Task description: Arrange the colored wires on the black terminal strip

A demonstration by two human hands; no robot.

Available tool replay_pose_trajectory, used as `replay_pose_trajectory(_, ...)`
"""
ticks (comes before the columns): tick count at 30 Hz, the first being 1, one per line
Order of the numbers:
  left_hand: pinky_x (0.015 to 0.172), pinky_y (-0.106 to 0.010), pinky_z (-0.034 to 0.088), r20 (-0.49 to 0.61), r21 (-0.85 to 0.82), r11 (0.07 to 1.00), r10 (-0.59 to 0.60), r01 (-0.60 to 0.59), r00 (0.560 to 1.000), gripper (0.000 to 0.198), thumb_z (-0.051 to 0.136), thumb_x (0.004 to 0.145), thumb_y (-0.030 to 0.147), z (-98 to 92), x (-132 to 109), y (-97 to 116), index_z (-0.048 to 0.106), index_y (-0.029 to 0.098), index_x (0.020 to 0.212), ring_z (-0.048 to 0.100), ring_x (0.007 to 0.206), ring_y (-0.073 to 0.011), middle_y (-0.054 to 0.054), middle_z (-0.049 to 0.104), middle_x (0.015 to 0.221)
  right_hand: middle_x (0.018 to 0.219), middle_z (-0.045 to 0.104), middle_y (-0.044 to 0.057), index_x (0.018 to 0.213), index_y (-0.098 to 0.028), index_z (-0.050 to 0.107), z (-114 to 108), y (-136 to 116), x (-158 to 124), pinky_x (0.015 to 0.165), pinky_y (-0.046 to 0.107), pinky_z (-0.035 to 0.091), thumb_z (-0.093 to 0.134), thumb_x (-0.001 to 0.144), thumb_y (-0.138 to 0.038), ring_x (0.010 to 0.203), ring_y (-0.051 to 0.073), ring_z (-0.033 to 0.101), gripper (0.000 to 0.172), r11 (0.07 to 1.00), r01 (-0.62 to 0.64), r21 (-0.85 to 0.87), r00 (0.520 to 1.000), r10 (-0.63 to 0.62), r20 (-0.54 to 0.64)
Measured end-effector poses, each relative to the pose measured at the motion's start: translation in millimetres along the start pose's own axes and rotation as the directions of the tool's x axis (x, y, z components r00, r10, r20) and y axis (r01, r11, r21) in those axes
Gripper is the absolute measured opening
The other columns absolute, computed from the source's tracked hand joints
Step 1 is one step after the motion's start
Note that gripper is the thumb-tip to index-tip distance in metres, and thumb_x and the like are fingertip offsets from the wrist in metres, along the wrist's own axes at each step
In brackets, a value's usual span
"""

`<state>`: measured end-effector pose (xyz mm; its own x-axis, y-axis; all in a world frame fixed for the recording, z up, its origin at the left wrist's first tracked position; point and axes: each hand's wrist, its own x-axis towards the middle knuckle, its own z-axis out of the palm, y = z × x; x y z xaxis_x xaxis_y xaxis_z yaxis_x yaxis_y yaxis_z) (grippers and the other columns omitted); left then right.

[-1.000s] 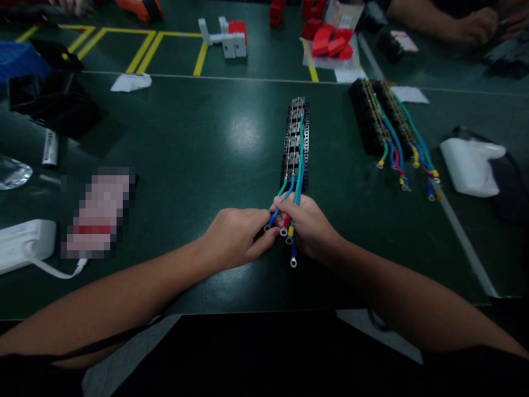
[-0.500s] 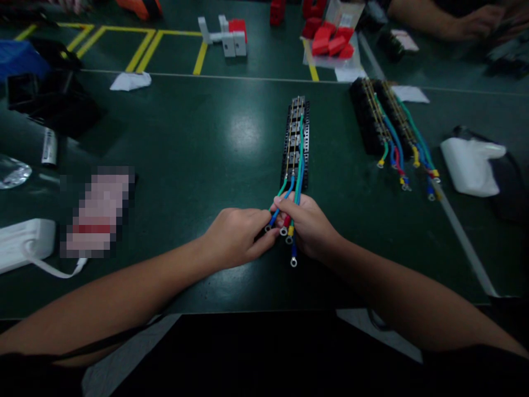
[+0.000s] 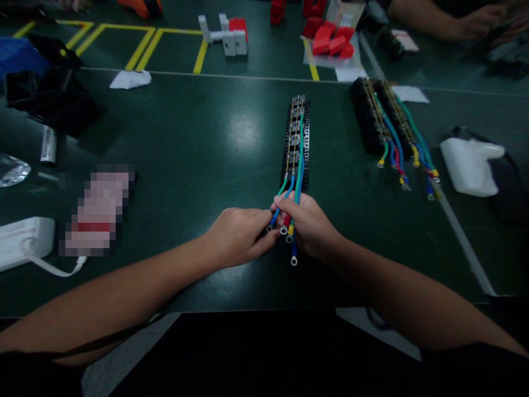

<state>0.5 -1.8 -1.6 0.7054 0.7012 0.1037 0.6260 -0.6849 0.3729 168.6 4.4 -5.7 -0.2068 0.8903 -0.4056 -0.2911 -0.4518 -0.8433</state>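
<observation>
Wires are gripped in the right hand, left hand pinching near their ends.

I counted three wired strips on the bench, one in the middle and two at the right, four ring terminals by two near hands, and one phone at left.

Connector strip lies on the tabletop ahead of me, its wires reaching between my left hand and right hand. Right of it: two more strips, side by side. Left: phone. Behind: pile of blocks.
</observation>
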Motion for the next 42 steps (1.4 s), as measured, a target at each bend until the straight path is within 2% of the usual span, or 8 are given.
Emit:
replay_pose_trajectory(10, 0.054, -0.027, 0.036, 0.030, 0.030, 0.999, 0.015, -0.016, 0.999, 0.028, 0.043, 0.097, 0.039, -0.4, 1.3, 0.7, 0.055, 0.018, 0.084, 0.056, 0.060, -0.0146, -0.001, 0.061, 0.071, 0.051, 0.049, -0.005, 0.075, -0.017, 0.059, -0.9, 2.1, 1.4, 0.047, 0.023, 0.036, 0.068, 0.079, -0.032, 0.046, 0.009, 0.045, 0.018, 1.000, 0.005, -0.008, 1.000, -0.006, -0.030)
replay_pose_trajectory(19, 0.052, -0.026, 0.033, -0.129, -0.034, 0.999, -0.019, 0.015, 0.992, 0.031, 0.046, 0.097, 0.042, -0.8, -2.4, 1.9, 0.055, 0.017, 0.082, 0.047, 0.054, -0.0119, 0.001, 0.055, 0.066, 0.049, 0.047, -0.006, 0.071, -0.016, 0.059, 0.2, 0.5, -0.1, 0.047, 0.022, 0.032, 0.066, 0.083, -0.032, 0.045, 0.008, 0.041, 0.021, 1.000, 0.014, 0.022, 1.000, -0.014, 0.013)
replay_pose_trajectory(25, 0.053, -0.024, 0.035, -0.255, -0.059, 0.997, -0.060, 0.046, 0.965, 0.024, 0.052, 0.094, 0.037, -0.8, -3.6, 2.8, 0.056, 0.016, 0.084, 0.049, 0.056, -0.0108, 0.001, 0.056, 0.067, 0.053, 0.049, -0.005, 0.069, -0.018, 0.056, -1.1, 2.0, -0.1, 0.051, 0.023, 0.035, 0.071, 0.080, -0.034, 0.049, 0.008, 0.043, 0.025, 0.998, 0.021, 0.064, 0.999, -0.022, 0.024)
replay_pose_trajectory(29, 0.053, -0.024, 0.035, -0.298, -0.029, 0.998, -0.054, 0.047, 0.953, 0.019, 0.053, 0.093, 0.035, -1.3, -5.0, 3.6, 0.056, 0.017, 0.087, 0.049, 0.056, -0.0107, 0.002, 0.056, 0.069, 0.052, 0.048, -0.006, 0.066, -0.019, 0.054, -1.7, 2.2, -0.6, 0.049, 0.023, 0.033, 0.071, 0.080, -0.034, 0.047, 0.008, 0.041, 0.027, 0.998, 0.016, 0.060, 0.999, -0.018, 0.032)
replay_pose_trajectory(39, 0.052, -0.025, 0.034, -0.312, 0.035, 0.999, -0.028, 0.041, 0.950, 0.025, 0.045, 0.096, 0.030, -2.0, -1.5, 2.0, 0.055, 0.015, 0.079, 0.047, 0.053, -0.0109, 0.002, 0.052, 0.063, 0.048, 0.049, -0.005, 0.061, -0.019, 0.050, -1.9, 5.6, 0.5, 0.048, 0.024, 0.034, 0.071, 0.081, -0.039, 0.045, 0.009, 0.043, 0.036, 0.997, 0.069, -0.020, 0.998, -0.069, 0.011)
replay_pose_trajectory(42, 0.053, -0.026, 0.035, -0.288, 0.050, 0.997, -0.038, 0.054, 0.957, 0.027, 0.043, 0.097, 0.030, -2.1, -1.1, 1.4, 0.055, 0.015, 0.079, 0.049, 0.055, -0.0118, 0.001, 0.052, 0.064, 0.048, 0.049, -0.005, 0.063, -0.019, 0.050, -1.3, 5.2, -0.6, 0.046, 0.023, 0.033, 0.072, 0.081, -0.040, 0.045, 0.008, 0.043, 0.035, 0.997, 0.067, -0.027, 0.998, -0.067, -0.011)
